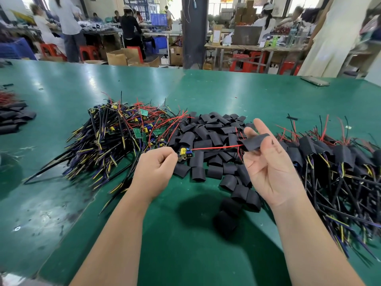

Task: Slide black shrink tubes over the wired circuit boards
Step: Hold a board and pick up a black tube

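A person is standing at a wide green table [61, 83], both bare forearms reaching out over it. The left hand [156, 166] is curling into a loose fist, its fingertips clamping the near end of a small circuit board [183, 153] that is carrying a yellow component. The board is hovering just above the table, in front of the heaps.

A red wire [216, 147] is stretching from the board across to the right, where it is entering a black shrink tube [254, 142]. The right hand [268, 164] is holding that tube palm up, pinching it between thumb and curled fingers, while one finger is pointing straight up and away from the rest. The tube is sitting over the wire only; the board itself is lying bare, well apart from the tube.

Behind the left hand, a tangled pile of wired boards [123, 131] is spreading out, with black, yellow and red leads sticking out in all directions. Touching it on the right, a heap of loose black tubes [214, 137] is filling the middle of the table. Farther right, a pile of sleeved boards [340, 162] is lying with wires trailing out. At the far left edge, a smaller stack of black tubes [12, 118] is resting.

Beyond the table, other workers are standing at benches among red stools [243, 62] and cardboard boxes [119, 56].
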`<action>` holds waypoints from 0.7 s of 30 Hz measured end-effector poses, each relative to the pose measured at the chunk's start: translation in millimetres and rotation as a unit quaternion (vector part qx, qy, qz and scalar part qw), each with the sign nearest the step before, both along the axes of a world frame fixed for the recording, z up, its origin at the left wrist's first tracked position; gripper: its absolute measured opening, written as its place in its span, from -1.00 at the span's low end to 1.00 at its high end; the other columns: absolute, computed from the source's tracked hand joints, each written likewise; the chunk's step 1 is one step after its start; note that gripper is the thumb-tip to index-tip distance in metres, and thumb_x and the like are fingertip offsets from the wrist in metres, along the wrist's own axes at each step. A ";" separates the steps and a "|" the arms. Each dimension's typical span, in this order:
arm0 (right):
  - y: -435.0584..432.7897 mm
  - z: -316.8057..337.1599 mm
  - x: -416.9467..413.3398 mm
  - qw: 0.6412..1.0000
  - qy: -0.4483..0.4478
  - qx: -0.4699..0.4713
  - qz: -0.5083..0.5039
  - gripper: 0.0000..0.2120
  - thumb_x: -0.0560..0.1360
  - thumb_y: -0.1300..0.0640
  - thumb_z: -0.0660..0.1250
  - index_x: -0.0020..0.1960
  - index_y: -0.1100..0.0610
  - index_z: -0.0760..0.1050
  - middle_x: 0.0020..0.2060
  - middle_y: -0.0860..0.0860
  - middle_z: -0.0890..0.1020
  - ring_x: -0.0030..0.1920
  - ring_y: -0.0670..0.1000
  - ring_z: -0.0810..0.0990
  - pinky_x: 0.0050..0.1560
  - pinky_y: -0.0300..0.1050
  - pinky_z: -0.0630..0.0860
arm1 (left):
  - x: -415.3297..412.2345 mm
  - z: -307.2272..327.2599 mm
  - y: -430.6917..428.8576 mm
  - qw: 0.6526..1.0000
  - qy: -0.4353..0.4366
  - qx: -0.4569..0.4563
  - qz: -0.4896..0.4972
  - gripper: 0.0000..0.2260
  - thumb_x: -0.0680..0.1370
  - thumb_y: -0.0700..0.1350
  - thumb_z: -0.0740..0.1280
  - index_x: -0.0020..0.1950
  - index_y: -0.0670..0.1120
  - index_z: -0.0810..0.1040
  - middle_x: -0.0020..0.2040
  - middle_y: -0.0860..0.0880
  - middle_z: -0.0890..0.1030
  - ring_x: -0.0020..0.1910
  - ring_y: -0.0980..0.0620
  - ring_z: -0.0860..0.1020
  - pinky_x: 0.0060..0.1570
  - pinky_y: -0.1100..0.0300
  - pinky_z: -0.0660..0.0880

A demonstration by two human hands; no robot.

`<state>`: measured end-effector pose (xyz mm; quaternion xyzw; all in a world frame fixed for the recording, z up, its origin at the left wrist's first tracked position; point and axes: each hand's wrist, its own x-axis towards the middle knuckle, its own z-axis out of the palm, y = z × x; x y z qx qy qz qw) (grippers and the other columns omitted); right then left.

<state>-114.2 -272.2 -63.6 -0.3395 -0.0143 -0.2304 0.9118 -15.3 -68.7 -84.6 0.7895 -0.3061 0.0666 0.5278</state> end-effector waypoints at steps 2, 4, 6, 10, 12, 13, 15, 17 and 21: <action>9.6 -0.8 2.0 0.999 0.019 -0.032 0.006 -0.72 0.36 0.30 0.28 0.06 0.12 0.46 -0.08 0.05 0.71 -0.28 -0.19 0.60 -0.38 -0.35 0.46 | -2.9 -0.5 -3.8 1.000 -0.006 0.005 -0.012 -0.73 0.47 -0.11 0.15 -0.41 -0.12 0.19 -0.48 0.02 0.19 -0.45 0.09 0.15 -0.42 0.18 0.07; 22.1 -3.2 5.6 0.996 0.047 -0.080 0.012 -0.72 0.30 0.36 0.32 -0.05 0.11 0.43 -0.07 0.05 0.71 -0.28 -0.15 0.63 -0.44 -0.33 0.43 | -7.0 -1.1 -8.0 1.000 -0.011 0.003 -0.028 -0.72 0.48 -0.12 0.16 -0.39 -0.23 0.27 -0.48 -0.01 0.23 -0.46 0.11 0.18 -0.44 0.21 0.11; 33.3 -6.7 8.9 0.991 0.066 -0.119 0.009 -0.70 0.27 0.37 0.36 -0.08 0.10 0.43 -0.05 0.06 0.70 -0.29 -0.10 0.64 -0.44 -0.31 0.43 | -11.5 -0.9 -12.1 0.999 -0.012 -0.001 -0.051 -0.72 0.49 -0.13 0.18 -0.36 -0.27 0.35 -0.50 -0.02 0.25 -0.50 0.13 0.19 -0.47 0.26 0.12; 41.5 -9.9 9.2 0.990 0.064 -0.117 0.036 -0.80 0.28 0.33 0.38 -0.16 0.08 0.54 0.00 0.10 0.69 -0.23 -0.04 0.63 -0.35 -0.26 0.51 | -16.6 1.3 -17.5 0.997 -0.005 0.005 -0.075 -0.73 0.51 -0.08 0.19 -0.37 -0.12 0.43 -0.49 -0.21 0.32 -0.51 0.08 0.22 -0.47 0.20 0.15; 38.9 -9.2 8.0 0.991 0.049 -0.102 0.066 -0.82 0.31 0.29 0.38 -0.13 0.09 0.59 0.02 0.07 0.69 -0.24 -0.07 0.64 -0.28 -0.25 0.56 | -16.9 3.1 -18.4 0.997 0.003 0.004 -0.074 -0.74 0.51 -0.07 0.18 -0.38 -0.04 0.43 -0.47 -0.24 0.33 -0.49 0.06 0.24 -0.45 0.17 0.15; 37.0 -8.3 7.5 0.991 0.040 -0.099 0.078 -0.81 0.31 0.26 0.40 -0.09 0.11 0.60 0.03 0.07 0.69 -0.25 -0.08 0.64 -0.25 -0.25 0.57 | -17.1 3.9 -18.2 0.997 0.008 -0.001 -0.073 -0.74 0.51 -0.07 0.18 -0.39 -0.02 0.42 -0.48 -0.19 0.32 -0.48 0.06 0.23 -0.44 0.16 0.15; 33.6 -7.0 7.2 0.990 0.031 -0.108 0.084 -0.77 0.27 0.20 0.44 -0.07 0.12 0.64 0.03 0.07 0.68 -0.28 -0.09 0.62 -0.21 -0.23 0.58 | -16.7 4.8 -17.3 0.997 0.017 -0.009 -0.075 -0.74 0.51 -0.08 0.18 -0.39 -0.01 0.42 -0.48 -0.09 0.31 -0.49 0.08 0.22 -0.45 0.17 0.15; 31.6 -7.0 7.8 0.987 0.043 -0.142 0.067 -0.81 0.27 0.15 0.45 -0.12 0.09 0.68 0.01 0.07 0.70 -0.32 -0.11 0.59 -0.22 -0.21 0.59 | -16.3 5.5 -16.0 0.996 0.028 -0.019 -0.080 -0.74 0.51 -0.09 0.19 -0.39 -0.02 0.41 -0.49 0.00 0.29 -0.50 0.12 0.20 -0.46 0.21 0.14; 29.9 -9.2 9.8 0.980 0.081 -0.179 0.015 -0.87 0.34 0.19 0.37 -0.14 0.12 0.64 -0.08 0.08 0.71 -0.42 -0.12 0.54 -0.30 -0.20 0.59 | -15.6 9.0 -15.0 0.994 0.044 -0.028 -0.097 -0.74 0.51 -0.09 0.19 -0.40 -0.03 0.40 -0.44 -0.26 0.33 -0.44 -0.03 0.24 -0.39 0.16 0.16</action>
